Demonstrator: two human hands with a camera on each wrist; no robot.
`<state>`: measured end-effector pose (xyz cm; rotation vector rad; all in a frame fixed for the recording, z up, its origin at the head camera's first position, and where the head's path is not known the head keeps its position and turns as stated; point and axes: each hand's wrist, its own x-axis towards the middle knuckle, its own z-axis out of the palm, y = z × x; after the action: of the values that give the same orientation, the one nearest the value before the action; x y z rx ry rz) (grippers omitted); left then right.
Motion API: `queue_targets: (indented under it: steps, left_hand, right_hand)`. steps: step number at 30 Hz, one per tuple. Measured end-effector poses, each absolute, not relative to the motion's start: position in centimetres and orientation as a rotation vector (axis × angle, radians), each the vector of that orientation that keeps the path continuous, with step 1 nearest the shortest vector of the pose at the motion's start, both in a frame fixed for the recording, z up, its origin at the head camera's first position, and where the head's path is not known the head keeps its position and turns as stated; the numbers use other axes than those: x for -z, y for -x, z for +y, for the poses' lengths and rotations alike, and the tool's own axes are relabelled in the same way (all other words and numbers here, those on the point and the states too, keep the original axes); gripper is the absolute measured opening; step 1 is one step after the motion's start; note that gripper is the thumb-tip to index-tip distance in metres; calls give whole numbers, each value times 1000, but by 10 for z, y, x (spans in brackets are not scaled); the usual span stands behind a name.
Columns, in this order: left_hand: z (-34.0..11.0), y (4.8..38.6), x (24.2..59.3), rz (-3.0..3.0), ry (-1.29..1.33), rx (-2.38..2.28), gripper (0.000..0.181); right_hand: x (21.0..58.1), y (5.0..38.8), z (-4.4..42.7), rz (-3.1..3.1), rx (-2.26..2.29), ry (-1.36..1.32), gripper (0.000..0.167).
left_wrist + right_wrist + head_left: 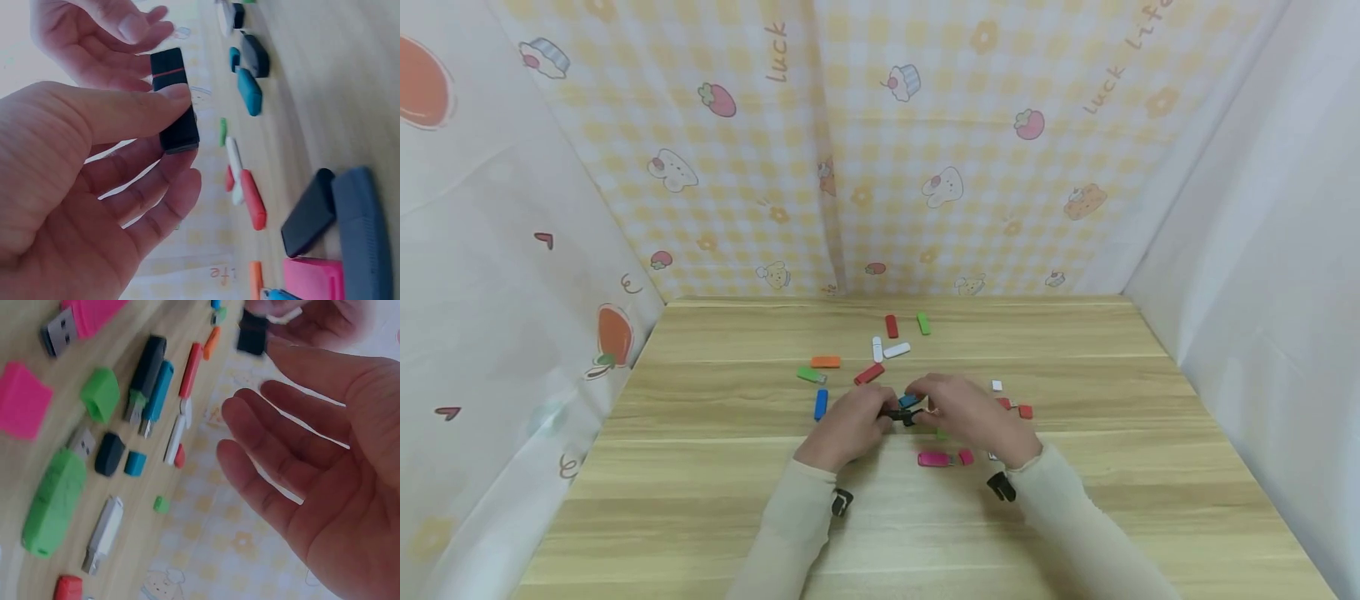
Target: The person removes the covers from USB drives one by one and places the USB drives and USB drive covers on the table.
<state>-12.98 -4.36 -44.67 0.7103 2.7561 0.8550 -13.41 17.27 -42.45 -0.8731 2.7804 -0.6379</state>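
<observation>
My left hand [94,156] holds a black USB stick [175,119] with a thin red line across it, the thumb over its face and the fingers behind. My right hand [312,456] is beside the stick's far end, its fingers spread and loosely bent; whether a fingertip touches the stick is not clear. Below the hands lie a black and a blue USB stick [157,394], uncapped, with a black cap [110,454] and a blue cap [135,464] near them. A pink USB stick [934,459] lies nearer me, its pink cap [966,457] beside it.
Farther back on the wooden table [715,467] lie red sticks [891,326], white sticks [897,350], an orange stick [826,362] and green ones [923,323]. A blue stick [822,405] is left of my left hand. Red pieces [1026,412] lie right of my right hand. Printed cloth [880,167] hangs behind.
</observation>
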Motion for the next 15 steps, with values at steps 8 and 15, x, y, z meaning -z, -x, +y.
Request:
queue_targets:
  steps: [8,15]
  left_hand:
    - [-43,122,434,2825,-742,-915,10]
    - [-42,118,435,2880,-745,-900,7]
  right_hand:
    - [430,130,161,2803,740,903,12]
    - [433,126,158,2845,774,935,7]
